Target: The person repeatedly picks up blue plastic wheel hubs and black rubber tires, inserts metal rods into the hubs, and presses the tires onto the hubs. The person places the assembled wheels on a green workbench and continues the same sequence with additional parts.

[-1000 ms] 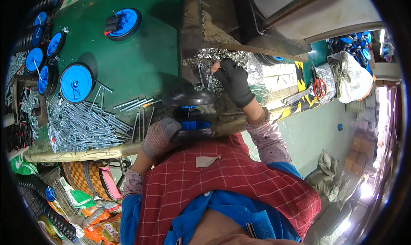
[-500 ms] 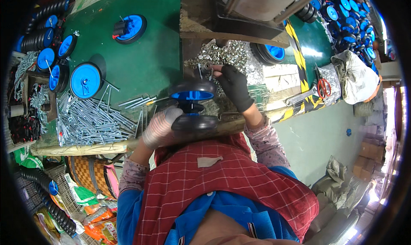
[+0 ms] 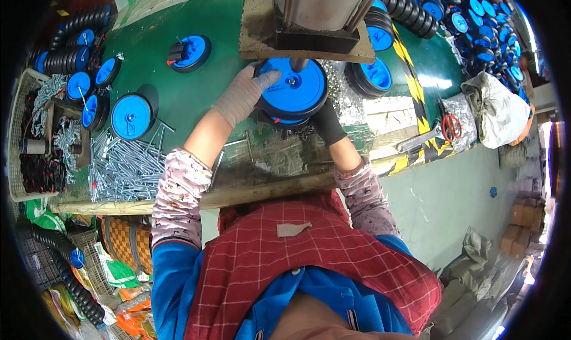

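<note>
Left hand (image 3: 241, 93), in a pale knit glove, lies with its fingers spread and curled on the left rim of the blue wheel (image 3: 292, 89), gripping it, and the right hand (image 3: 326, 121) in a dark glove comes from below and holds the lower right rim, though part of its fingers are hidden under the wheel. This wheel sits flat on the green table (image 3: 178, 111), directly beneath the press (image 3: 312, 16), with its hub just under the ram — so I judge that the wheel is placed and lined up, but the pressing itself is not yet done. Many finished-looking wheels are stacked at the far right (image 3: 470, 13) and in rows at the far left (image 3: 80, 57), and a few single ones lie on the table, for example one at (image 3: 131, 117). A big pile of steel axle rods (image 3: 128, 164) to the left is still large, so much work seems to remain. About packages and signs: a yellow-and-black striped warning tape (image 3: 419, 123) runs across the table at the right, a pale sack (image 3: 496, 111) stands open at the right edge with red-handled scissors (image 3: 452, 126) beside it, and green and orange plastic bags (image 3: 122, 274) lie on the floor at the lower left — their print is too small to tell.
</note>
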### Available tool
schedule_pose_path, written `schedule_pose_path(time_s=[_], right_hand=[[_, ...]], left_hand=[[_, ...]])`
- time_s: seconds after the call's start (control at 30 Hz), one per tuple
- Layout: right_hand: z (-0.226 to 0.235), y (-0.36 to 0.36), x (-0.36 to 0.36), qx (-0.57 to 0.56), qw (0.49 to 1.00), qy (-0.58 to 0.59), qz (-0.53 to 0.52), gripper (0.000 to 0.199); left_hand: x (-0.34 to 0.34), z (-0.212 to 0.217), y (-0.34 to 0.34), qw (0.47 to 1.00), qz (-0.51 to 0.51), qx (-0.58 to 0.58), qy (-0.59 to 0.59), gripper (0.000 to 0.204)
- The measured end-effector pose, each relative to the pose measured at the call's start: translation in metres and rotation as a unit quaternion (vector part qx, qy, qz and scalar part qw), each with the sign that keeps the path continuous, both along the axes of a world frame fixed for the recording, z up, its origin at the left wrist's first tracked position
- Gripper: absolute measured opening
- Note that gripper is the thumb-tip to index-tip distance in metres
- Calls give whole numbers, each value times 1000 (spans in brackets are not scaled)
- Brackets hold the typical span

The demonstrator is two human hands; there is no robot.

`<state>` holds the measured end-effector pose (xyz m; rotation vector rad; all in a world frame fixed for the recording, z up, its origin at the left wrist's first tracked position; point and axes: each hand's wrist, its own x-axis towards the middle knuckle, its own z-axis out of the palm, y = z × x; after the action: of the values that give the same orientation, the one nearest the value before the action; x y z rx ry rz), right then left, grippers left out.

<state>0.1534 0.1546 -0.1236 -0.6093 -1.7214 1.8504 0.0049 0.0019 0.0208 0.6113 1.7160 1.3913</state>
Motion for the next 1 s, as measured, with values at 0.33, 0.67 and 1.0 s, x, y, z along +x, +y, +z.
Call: schedule_pose_path(time_s=[0.33, 0.67, 1.0], right_hand=[[-8, 3, 2, -85, 996, 37, -16, 33], [175, 274, 148, 440, 846, -234, -190, 30], [134, 297, 113, 145, 924, -346, -78, 29]], left_hand=[[0, -3, 2, 1000, -11, 18, -15, 58], [-146, -107, -62, 792, 102, -158, 582, 49], [-181, -119, -51, 633, 1, -333, 699, 39]])
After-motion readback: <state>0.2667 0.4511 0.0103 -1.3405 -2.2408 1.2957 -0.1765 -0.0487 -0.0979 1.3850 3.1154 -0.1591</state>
